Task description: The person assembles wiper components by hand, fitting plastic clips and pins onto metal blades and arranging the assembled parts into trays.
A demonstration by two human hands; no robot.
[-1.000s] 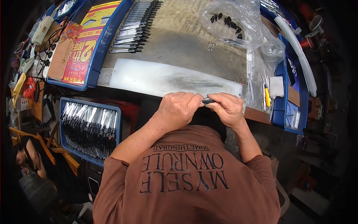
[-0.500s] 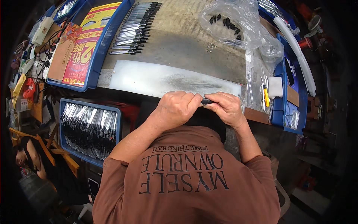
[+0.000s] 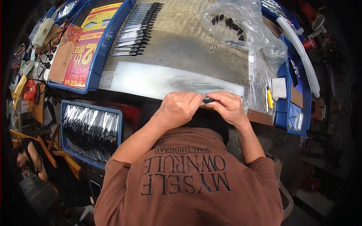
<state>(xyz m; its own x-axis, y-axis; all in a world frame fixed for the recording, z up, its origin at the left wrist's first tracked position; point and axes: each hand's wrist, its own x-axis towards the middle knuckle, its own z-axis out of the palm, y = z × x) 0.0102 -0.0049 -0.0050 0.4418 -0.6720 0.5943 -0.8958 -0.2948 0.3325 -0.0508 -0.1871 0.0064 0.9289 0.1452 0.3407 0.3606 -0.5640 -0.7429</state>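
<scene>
In front of my chest, just over the near edge of the workbench, both hands meet at a small glossy black pen part [image 3: 208, 100]. My left hand [image 3: 180, 108] is closed, its thumb and forefinger pressed against the left end. From the other side my right hand [image 3: 228, 107] pinches the part between thumb and fingers. Whether a pen barrel is hidden inside the left fist I cannot tell. A long translucent white board [image 3: 151, 79] with dark smudges lies along the bench edge behind my hands.
Clear pens with black ends [image 3: 135, 30] lie in a row at the far left. A blue tray of pens [image 3: 62, 150] sits lower left. Far right are a plastic bag with black parts [image 3: 260, 37], small metallic pieces [image 3: 213, 48], a yellow-handled tool [image 3: 269, 97] and a blue bin [image 3: 281, 113].
Both hands keep their grip in nearly the same place. The black pen part has shifted very slightly between the fingertips.
</scene>
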